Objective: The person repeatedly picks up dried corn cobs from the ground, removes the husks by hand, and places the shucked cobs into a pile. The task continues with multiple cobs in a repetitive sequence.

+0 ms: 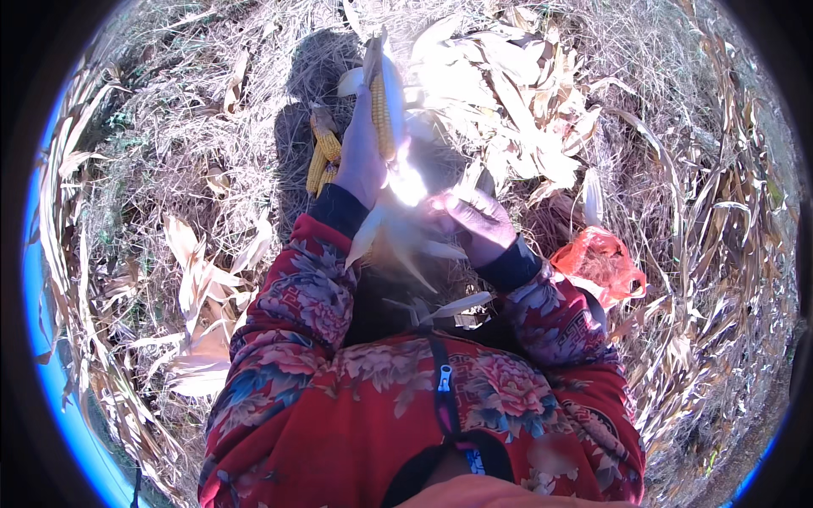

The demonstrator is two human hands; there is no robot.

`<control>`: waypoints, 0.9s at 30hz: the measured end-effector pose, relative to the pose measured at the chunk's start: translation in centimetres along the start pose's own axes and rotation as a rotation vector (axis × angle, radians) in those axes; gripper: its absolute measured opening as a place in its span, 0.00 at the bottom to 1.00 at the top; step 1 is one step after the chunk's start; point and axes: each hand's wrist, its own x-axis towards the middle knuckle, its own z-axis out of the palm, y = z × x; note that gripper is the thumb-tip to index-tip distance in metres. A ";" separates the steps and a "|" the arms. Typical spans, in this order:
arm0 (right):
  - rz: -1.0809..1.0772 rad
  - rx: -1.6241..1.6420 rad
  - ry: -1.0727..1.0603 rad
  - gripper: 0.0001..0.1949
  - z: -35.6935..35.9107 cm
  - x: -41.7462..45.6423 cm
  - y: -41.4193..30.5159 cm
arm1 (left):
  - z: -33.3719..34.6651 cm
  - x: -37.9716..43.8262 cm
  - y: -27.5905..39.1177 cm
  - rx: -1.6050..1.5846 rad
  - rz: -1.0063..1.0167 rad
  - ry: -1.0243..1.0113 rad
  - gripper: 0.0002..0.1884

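Note:
My left hand [361, 152] grips an ear of corn [381, 117] upright, its yellow kernels showing between parted pale husk leaves. Bright glare hides the lower end of this ear. To the right of the glare is my right hand [477, 219], its fingers curled; whether they pinch a husk leaf is unclear. Peeled-back husk leaves [397, 235] spread below, between my wrists. Several bare yellow corn cobs [322, 159] lie on the ground just left of my left hand, partly covered by it.
A heap of loose dry husks [508, 95] lies beyond my right hand, partly washed out by sunlight. An orange-red plastic bag [600, 263] with corn silk sits by my right forearm. More husks [206, 279] lie at left. Dry cornstalks [730, 190] edge the straw-covered ground.

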 end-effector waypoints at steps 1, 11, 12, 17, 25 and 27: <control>-0.045 0.086 0.019 0.11 -0.6 -0.1 -0.3 | 0.3 0.0 -0.4 0.197 0.105 -0.059 0.24; -0.120 0.005 0.529 0.08 -8.7 1.6 -5.7 | 0.8 -0.4 -3.9 1.111 0.214 -0.329 0.18; -0.175 -0.132 0.468 0.10 -8.4 1.8 -4.4 | 2.8 -1.7 -2.8 1.111 -0.023 -0.235 0.16; -0.296 -0.510 0.504 0.14 -6.6 3.3 -3.0 | 1.7 -1.8 -4.3 1.263 0.454 -0.293 0.18; 0.146 -0.086 0.485 0.09 -6.8 2.5 -5.5 | 2.1 -2.3 -3.5 1.316 0.534 -0.277 0.16; 0.210 0.204 0.272 0.08 -8.0 2.3 -5.0 | 1.5 -2.0 -3.5 1.286 0.565 -0.315 0.15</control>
